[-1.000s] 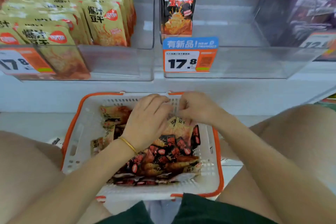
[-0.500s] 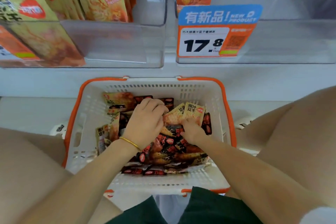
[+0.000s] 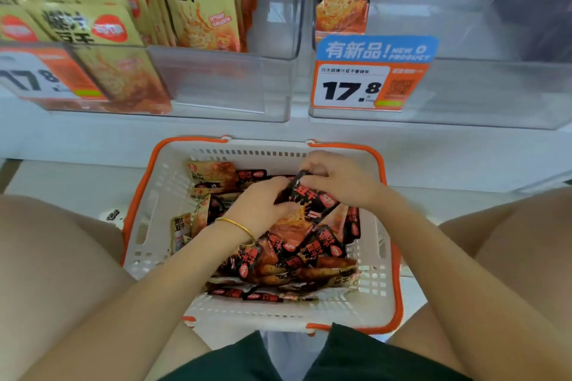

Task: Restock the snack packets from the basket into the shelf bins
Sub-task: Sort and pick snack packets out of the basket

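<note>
Left hand [image 3: 257, 208], right hand [image 3: 342, 180] now gripping black packet [image 3: 310, 198] — raised over basket [image 3: 161, 195]

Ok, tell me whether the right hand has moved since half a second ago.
Yes. The right hand has moved from the packet pile toward the far rim of the basket, and now grips a black snack packet.

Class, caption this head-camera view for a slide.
Left hand and right hand hold a black packet over the orange-rimmed basket.

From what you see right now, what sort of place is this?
Most likely a shop aisle: clear shelf bins of snack packets, a price tag reading 17.8, and a shopping basket of stock.
</note>
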A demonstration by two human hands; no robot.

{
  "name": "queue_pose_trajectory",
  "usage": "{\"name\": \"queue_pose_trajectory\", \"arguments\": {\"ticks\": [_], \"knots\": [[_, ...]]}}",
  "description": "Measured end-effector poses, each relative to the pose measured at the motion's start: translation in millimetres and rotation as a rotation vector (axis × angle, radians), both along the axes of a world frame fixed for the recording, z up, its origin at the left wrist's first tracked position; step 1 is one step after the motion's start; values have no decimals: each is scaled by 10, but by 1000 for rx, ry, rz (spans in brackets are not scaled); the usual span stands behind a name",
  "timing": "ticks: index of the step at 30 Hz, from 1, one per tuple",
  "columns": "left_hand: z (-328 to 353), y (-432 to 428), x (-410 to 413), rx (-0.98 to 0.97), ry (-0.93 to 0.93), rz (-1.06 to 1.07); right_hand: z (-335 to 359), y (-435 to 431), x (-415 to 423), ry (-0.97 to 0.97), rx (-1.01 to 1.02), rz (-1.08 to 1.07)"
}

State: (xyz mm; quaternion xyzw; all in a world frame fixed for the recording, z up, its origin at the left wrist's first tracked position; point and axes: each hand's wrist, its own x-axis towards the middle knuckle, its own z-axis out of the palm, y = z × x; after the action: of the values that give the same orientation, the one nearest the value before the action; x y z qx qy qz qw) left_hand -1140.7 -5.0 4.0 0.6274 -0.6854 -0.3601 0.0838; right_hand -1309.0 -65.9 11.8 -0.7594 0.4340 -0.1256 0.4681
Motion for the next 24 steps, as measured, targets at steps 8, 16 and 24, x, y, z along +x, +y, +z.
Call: {"name": "queue_pose_trajectory", "arguments": {"ticks": [8,16,24], "knots": [[748,83,-17,-89,390,188,544,227,-335,-372,448,-181],[1602,16,-221,-449,516,181,1550,300,-535,-573,229,-179],[1718,-512,-307,-1039,-227,66,2131,-741,-520,-406,-59,-524]]}}
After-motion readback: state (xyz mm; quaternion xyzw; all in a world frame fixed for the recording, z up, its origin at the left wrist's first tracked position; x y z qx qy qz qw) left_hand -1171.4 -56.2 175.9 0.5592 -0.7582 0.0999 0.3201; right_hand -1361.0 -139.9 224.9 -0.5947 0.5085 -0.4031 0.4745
